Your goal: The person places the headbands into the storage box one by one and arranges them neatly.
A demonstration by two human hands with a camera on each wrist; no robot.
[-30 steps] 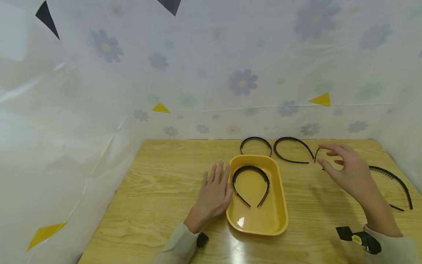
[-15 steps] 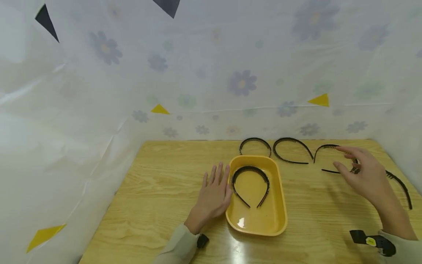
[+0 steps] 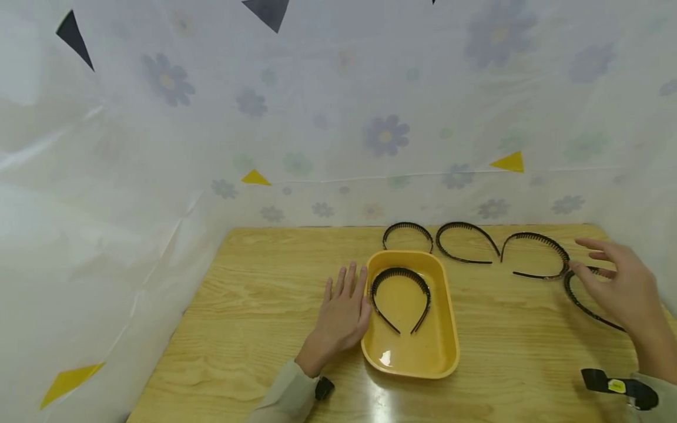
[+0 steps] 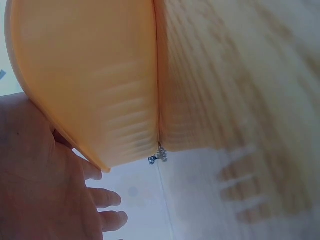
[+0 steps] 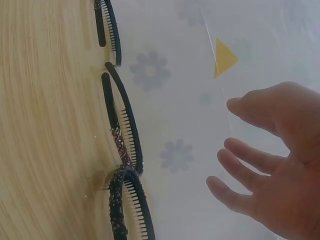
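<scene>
The wood-grain tabletop carries a yellow tray. The left hand, fingers straight, rests against its rim; the right hand, fingers parted, hovers near the tabletop's right edge. Black, toothed, glittery headbands: one in the tray, four strung from back edge towards right edge.

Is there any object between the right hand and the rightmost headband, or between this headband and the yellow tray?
Nothing visible stands between the right hand and the rightmost headband. Straight across to the yellow tray, only the tray's raised wall stands in the way; the neighbouring headband lies farther back.
</scene>
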